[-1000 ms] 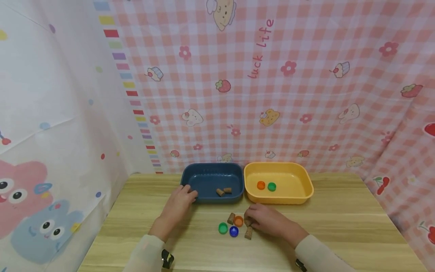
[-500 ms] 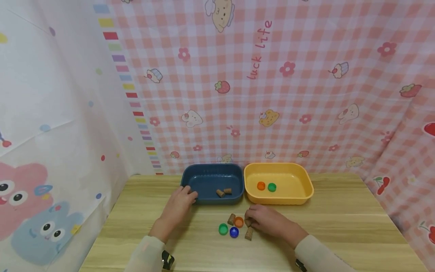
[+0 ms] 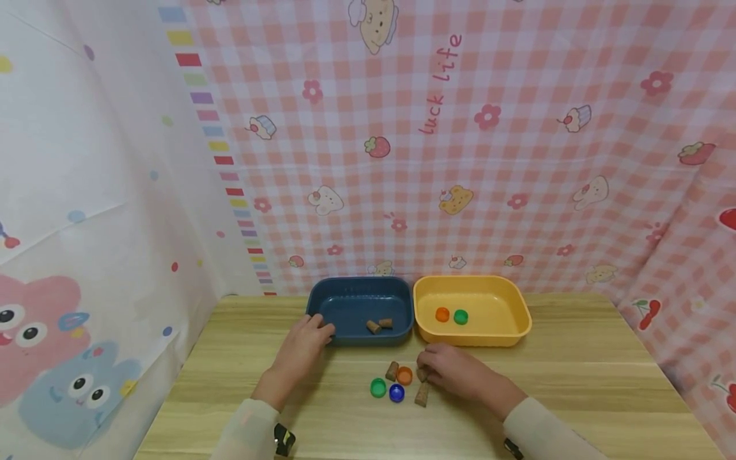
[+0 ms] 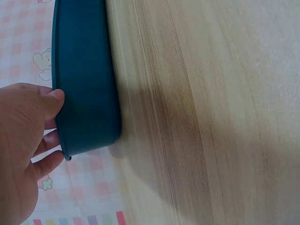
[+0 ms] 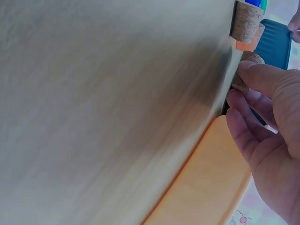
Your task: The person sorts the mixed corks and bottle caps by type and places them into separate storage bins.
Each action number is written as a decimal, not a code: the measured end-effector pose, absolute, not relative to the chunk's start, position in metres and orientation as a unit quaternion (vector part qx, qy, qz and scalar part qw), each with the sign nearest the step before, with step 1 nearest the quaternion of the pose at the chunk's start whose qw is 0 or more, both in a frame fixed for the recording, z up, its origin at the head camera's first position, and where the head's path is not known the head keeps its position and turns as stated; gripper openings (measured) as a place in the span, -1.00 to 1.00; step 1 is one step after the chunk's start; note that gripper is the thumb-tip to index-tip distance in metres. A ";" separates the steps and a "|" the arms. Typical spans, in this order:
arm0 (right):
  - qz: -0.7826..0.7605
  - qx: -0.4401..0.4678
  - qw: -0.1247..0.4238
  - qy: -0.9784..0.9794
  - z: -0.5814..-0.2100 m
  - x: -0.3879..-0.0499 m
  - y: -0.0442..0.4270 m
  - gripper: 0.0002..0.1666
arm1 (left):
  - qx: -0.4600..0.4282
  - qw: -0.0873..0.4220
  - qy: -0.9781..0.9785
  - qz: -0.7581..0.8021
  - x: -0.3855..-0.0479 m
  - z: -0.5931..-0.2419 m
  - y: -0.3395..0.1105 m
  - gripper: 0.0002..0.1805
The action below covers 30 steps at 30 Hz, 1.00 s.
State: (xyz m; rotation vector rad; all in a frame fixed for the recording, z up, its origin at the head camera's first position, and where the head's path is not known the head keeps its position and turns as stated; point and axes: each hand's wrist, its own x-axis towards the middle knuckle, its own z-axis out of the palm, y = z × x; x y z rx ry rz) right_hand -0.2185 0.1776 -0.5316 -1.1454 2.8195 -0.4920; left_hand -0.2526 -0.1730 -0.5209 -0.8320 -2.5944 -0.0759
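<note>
In the head view my left hand (image 3: 301,345) holds the near left corner of a dark blue tray (image 3: 345,305). Its thumb presses the outer wall in the left wrist view, with fingers behind the rim (image 4: 56,70). My right hand (image 3: 460,374) pinches a cork stopper (image 5: 252,57) between thumb and fingers, low over the table. Just in front of that hand lies another cork stopper (image 3: 421,395). A third cork (image 3: 392,370) rests beside an orange bottle cap (image 3: 405,375). A green cap (image 3: 377,387) and a blue cap (image 3: 397,393) lie close by.
A yellow tray (image 3: 500,310) stands right of the blue one, holding an orange cap (image 3: 442,314) and a green cap (image 3: 461,317). Two corks (image 3: 374,327) lie inside the blue tray. Behind the wooden table (image 3: 575,383) hangs a pink checked cloth (image 3: 546,160).
My right hand has shifted slightly to the right with the cork, a little away from the orange cap. The left hand stays on the blue tray.
</note>
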 end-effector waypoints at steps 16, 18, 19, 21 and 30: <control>-0.136 -0.401 0.028 0.906 -0.507 -0.219 0.176 -0.90 | -0.302 0.215 -0.928 -0.033 -0.253 -0.520 -0.173 -0.90; -0.126 -0.407 0.026 0.905 -0.503 -0.220 0.174 -0.90 | -0.302 0.213 -0.929 -0.032 -0.253 -0.519 -0.172 -0.92; -0.121 -0.409 0.025 0.904 -0.501 -0.221 0.174 -0.90 | -0.301 0.212 -0.929 -0.032 -0.253 -0.519 -0.172 -0.92; -0.110 -0.415 0.021 0.903 -0.497 -0.223 0.172 -0.89 | -0.301 0.211 -0.929 -0.034 -0.252 -0.519 -0.172 -0.92; -0.074 -0.450 -0.013 0.890 -0.484 -0.229 0.167 -0.84 | -0.303 0.217 -0.927 -0.043 -0.252 -0.521 -0.173 -0.90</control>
